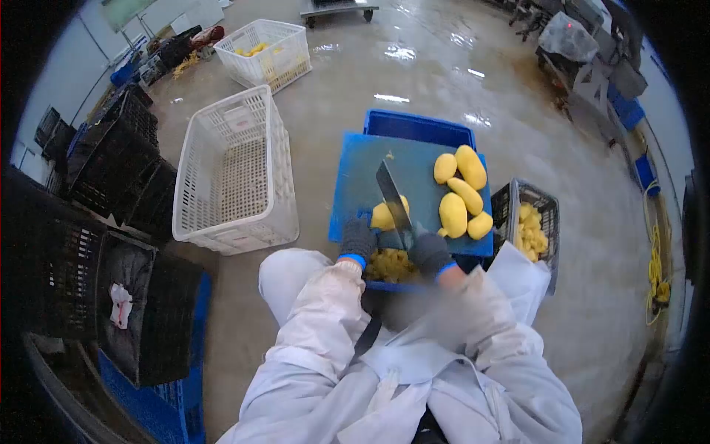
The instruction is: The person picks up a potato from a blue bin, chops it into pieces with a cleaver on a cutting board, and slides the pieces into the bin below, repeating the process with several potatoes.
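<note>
A blue cutting board (370,166) lies across a blue crate (418,127) in front of me. My right hand (430,251), in a dark glove, grips a cleaver (392,198) whose blade points away over the board. My left hand (358,238), also gloved, rests on a peeled yellow potato (383,217) beside the blade. Several whole peeled potatoes (460,194) lie on the right side of the board. Cut yellow pieces (390,264) sit in the crate below the board's near edge.
An empty white basket (235,174) stands to the left; another white basket (268,53) with yellow pieces is farther back. A black crate (534,226) with cut potato sits at right. Black crates (111,170) stack along the left. The floor is wet concrete.
</note>
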The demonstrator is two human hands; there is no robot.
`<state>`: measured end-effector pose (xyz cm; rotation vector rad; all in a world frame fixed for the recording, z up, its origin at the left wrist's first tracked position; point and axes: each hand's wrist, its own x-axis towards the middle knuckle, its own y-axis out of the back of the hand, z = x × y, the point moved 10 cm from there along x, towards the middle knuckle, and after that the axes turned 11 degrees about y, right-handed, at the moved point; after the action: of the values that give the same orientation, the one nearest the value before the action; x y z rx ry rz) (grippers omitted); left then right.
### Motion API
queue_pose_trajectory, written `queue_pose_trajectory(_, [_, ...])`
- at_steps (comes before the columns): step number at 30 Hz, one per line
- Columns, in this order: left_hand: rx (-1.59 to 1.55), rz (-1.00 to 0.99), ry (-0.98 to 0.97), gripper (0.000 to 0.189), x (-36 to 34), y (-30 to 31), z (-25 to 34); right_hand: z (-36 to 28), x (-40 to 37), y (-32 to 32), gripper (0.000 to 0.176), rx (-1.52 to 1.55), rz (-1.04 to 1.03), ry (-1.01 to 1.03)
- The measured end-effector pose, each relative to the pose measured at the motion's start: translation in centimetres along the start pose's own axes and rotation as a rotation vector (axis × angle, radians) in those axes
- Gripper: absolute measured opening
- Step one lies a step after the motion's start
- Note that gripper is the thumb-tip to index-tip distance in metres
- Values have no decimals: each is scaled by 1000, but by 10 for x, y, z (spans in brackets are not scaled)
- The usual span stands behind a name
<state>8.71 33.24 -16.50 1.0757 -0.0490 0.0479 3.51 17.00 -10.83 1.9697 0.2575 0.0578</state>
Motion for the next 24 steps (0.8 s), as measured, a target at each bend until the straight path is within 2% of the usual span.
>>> queue_pose_trajectory(3, [-258,-75,94,47,-2,-8,-17,-17,-28,29,23,29,22,-54])
queue_pose_trajectory(4, [-270,-60,51,46,-3,-3,-14,-23,-33,34,24,46,37,20])
queue_pose_trajectory(7, [-159,33,7,44,-5,12,-8,-25,-43,21,32,7,-107,8])
queue_pose_trajectory(10, [-262,-115,100,41,2,1,-14,-23,-43,4,31,1,-177,1])
queue_pose_trajectory(17, [-201,-81,85,40,-5,5,-15,-23,-11,-34,32,2,-74,-7])
queue_pose_trajectory(19, [-247,-14,94,39,-1,16,-18,-31,-11,0,33,-4,22,8])
queue_pose_trajectory(23, [-235,-192,233,42,-7,17,-31,-34,-44,3,31,17,-83,-13])
queue_pose_trajectory(24, [-215,-159,203,41,-5,17,-29,-36,-48,1,30,-7,-127,-19])
